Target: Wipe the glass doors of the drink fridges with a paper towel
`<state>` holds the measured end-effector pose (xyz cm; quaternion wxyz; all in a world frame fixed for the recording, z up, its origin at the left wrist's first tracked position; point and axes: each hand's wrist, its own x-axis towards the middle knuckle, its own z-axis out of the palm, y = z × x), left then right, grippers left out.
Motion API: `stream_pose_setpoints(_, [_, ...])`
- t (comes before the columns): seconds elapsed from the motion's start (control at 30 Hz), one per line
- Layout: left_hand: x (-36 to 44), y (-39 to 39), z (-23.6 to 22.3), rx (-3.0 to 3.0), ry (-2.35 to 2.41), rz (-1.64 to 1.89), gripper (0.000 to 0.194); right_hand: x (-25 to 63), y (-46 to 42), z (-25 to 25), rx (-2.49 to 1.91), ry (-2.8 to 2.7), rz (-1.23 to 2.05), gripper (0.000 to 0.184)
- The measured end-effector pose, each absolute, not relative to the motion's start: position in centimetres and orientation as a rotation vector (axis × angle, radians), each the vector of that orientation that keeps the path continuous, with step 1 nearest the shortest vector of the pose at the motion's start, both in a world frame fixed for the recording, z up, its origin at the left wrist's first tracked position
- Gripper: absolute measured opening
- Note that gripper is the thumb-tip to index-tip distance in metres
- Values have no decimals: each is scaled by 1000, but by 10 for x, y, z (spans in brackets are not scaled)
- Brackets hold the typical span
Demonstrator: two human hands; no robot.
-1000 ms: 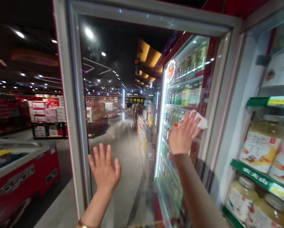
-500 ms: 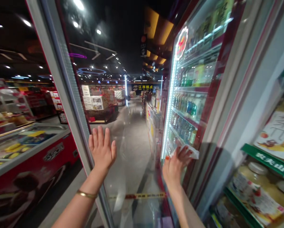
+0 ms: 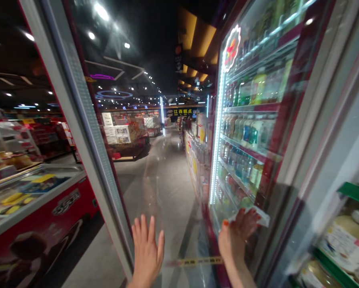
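Note:
My left hand (image 3: 147,252) is spread flat, fingers apart, and seems to rest on a tall glass cooler door (image 3: 173,192) with a grey frame. It holds nothing. My right hand (image 3: 238,238) presses a white cloth (image 3: 259,216) against the glass lower down, and the cloth is partly hidden under my fingers. Behind the glass stand rows of bottled drinks (image 3: 248,132) on lit shelves.
A red chest freezer (image 3: 38,204) stands at the left. On the right, jars of yellow preserves (image 3: 338,236) sit on green-edged shelves. A long shop aisle with a shiny grey floor (image 3: 167,188) runs ahead, lined with bottle shelving and stacked cartons.
Both hands have moved down the glass, and the cloth has gone down with my right hand. The view has tilted and shifted, so the cooler now fills more of the right side.

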<state>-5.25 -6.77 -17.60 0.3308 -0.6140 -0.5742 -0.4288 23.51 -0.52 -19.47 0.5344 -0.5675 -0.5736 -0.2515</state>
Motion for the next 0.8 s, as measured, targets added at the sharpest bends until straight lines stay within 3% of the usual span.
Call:
stream_pose_setpoints(0.13, [-48,-52,-242,-1489,-1523,-1119,107,197,-5,-251,-1025,-1748,-842,91])
stream_pose_setpoints(0.23, [-49,-41,-242,-1444,-1517,-1159,105,234,8,-267,-993,-1734,-935,86])
stream_pose_setpoints(0.33, [-48,-35,-228,-1459,-1481,-1152,99,263,18,-254,-1283,-1396,-746,87])
stream_pose_setpoints(0.43, [-47,-30,-220,-1470,-1418,-1166,95,225,14,-254,-1307,-1360,-720,91])
stream_pose_setpoints(0.53, [-52,-23,-220,-1480,-1316,-1225,92,179,6,-281,-998,-1763,-983,83])
stream_pose_setpoints(0.63, [-65,-17,-231,-1516,-1178,-1224,92,205,13,-301,-913,-1839,-1110,71])
stream_pose_setpoints(0.8, [-74,-17,-280,-1489,-1138,-1169,87,279,32,-298,-1285,-1352,-860,84])
